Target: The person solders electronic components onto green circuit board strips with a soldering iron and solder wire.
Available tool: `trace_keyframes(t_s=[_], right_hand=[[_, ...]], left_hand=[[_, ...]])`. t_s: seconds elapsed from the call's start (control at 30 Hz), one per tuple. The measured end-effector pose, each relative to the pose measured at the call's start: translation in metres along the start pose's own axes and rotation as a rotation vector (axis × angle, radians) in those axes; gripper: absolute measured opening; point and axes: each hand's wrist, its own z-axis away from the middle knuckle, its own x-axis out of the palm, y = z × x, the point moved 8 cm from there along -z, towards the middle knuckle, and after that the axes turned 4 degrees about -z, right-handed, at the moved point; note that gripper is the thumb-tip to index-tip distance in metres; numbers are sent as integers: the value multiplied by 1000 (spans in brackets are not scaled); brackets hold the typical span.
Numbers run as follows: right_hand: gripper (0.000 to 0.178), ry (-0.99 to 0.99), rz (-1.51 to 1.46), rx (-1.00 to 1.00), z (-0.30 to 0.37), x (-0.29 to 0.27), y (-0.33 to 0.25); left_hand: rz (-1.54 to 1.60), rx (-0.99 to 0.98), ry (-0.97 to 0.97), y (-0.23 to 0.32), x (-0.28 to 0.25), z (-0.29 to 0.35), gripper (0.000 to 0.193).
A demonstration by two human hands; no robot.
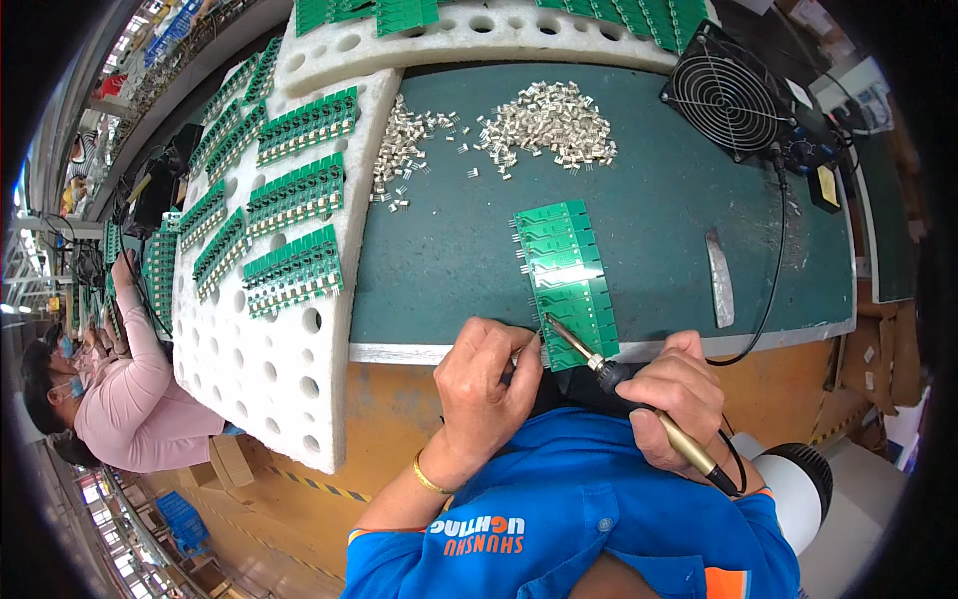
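Note:
A green circuit board panel (561, 245) lies on the dark green bench top, its lower end near the front edge. Metal pins stick out along its left side. My right hand (681, 399) grips a soldering iron (689, 439) with a gold-coloured and black handle. The iron's tip meets the board's lower left part, or hovers just over it. Beside the board's lower left corner is my left hand (489, 384), its fingers closed in a pinch. What they hold is hidden, though something dark shows between the fingers.
White perforated foam sheets (225, 344) at left and back carry several green boards (294, 195). Small white connectors (549, 125) lie in piles behind. A black fan (726, 100) stands back right. A silvery strip (718, 280) lies at right, near the iron's cable (783, 250). Another person (140, 404) sits far left.

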Motion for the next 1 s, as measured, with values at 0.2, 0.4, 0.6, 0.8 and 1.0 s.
trace_keyframes(t_s=[0.2, 0.4, 0.6, 0.8, 1.0], right_hand=[[18, -16, 10, -5, 1, 1, -1], [22, -64, 62, -14, 1, 3, -5], [23, -73, 99, -23, 2, 3, -7], [22, -80, 98, -20, 2, 4, -9], [21, -40, 96, -19, 2, -3, -10]], left_hand=[[9, -4, -14, 0, 0, -1, 12], [-4, -8, -9, 0, 0, -1, 10], [-1, 7, -28, 2, 1, -2, 9], [-6, 1, -23, 1, 1, -1, 9], [16, -24, -3, -1, -1, 0, 11]])
